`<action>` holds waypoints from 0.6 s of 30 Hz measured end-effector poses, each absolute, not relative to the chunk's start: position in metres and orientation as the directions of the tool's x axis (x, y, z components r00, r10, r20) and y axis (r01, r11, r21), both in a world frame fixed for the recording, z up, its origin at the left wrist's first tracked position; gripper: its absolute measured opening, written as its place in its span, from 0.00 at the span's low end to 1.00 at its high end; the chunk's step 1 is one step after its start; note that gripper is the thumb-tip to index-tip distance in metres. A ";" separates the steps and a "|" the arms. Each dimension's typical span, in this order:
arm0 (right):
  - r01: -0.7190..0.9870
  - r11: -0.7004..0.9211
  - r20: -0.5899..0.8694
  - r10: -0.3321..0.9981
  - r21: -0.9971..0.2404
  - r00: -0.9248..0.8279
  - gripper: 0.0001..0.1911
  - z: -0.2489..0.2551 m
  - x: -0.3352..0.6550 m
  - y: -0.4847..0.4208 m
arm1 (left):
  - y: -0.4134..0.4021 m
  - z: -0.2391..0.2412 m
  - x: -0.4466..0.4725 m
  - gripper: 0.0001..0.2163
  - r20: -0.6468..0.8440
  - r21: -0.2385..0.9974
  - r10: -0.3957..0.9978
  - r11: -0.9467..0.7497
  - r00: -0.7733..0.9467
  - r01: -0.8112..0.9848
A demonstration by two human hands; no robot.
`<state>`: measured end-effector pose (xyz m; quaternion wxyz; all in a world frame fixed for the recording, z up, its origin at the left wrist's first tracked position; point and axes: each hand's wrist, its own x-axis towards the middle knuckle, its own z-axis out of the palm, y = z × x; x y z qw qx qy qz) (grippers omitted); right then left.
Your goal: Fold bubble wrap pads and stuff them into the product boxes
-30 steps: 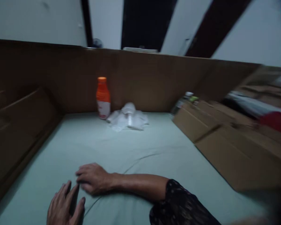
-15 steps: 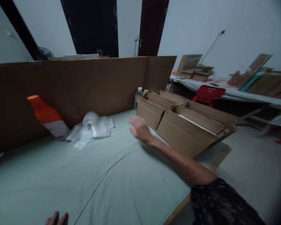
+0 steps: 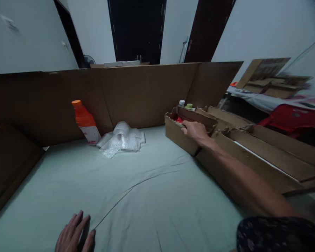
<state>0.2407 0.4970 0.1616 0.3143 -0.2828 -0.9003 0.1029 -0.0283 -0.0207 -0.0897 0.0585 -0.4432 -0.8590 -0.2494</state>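
My right hand point(image 3: 195, 130) reaches over the near wall of a small open cardboard box point(image 3: 177, 134) at the right of the table, fingers dipping inside beside something red point(image 3: 179, 120); whether it grips anything is hidden. My left hand point(image 3: 75, 236) lies flat on the pale green cloth point(image 3: 136, 196) at the bottom edge, fingers spread, holding nothing. An orange bottle point(image 3: 86, 121) with a white label stands against the cardboard back wall. Beside it lies a heap of bubble wrap point(image 3: 122, 139).
A cardboard screen point(image 3: 136, 94) walls the table's back and left. A longer open cardboard box point(image 3: 254, 164) lies along the right edge. Two bottle caps point(image 3: 185, 104) show behind the small box. A red chair point(image 3: 288, 117) and a table stacked with cardboard stand farther right.
My right hand moved from the cloth near my left hand out to the right and into the small cardboard box. The view swung right, then partly back.
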 end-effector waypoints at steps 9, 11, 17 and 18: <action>0.070 0.993 0.299 0.097 -0.098 -0.949 0.05 0.161 0.183 0.319 | -0.009 -0.049 0.003 0.24 0.231 0.710 0.547 0.471 -0.805 0.524; -0.176 0.975 0.363 -0.116 -0.136 -0.924 0.06 0.166 0.180 0.292 | -0.007 -0.037 0.017 0.26 0.187 0.780 0.540 0.427 -0.821 0.458; -0.123 0.767 0.592 0.372 -0.630 -0.715 0.08 0.155 0.200 0.312 | -0.008 -0.027 0.038 0.32 0.062 0.859 0.470 0.425 -0.880 0.287; -0.038 0.694 0.532 0.514 -0.719 -0.673 0.08 0.144 0.204 0.321 | -0.006 -0.026 0.038 0.33 0.042 0.866 0.464 0.426 -0.885 0.264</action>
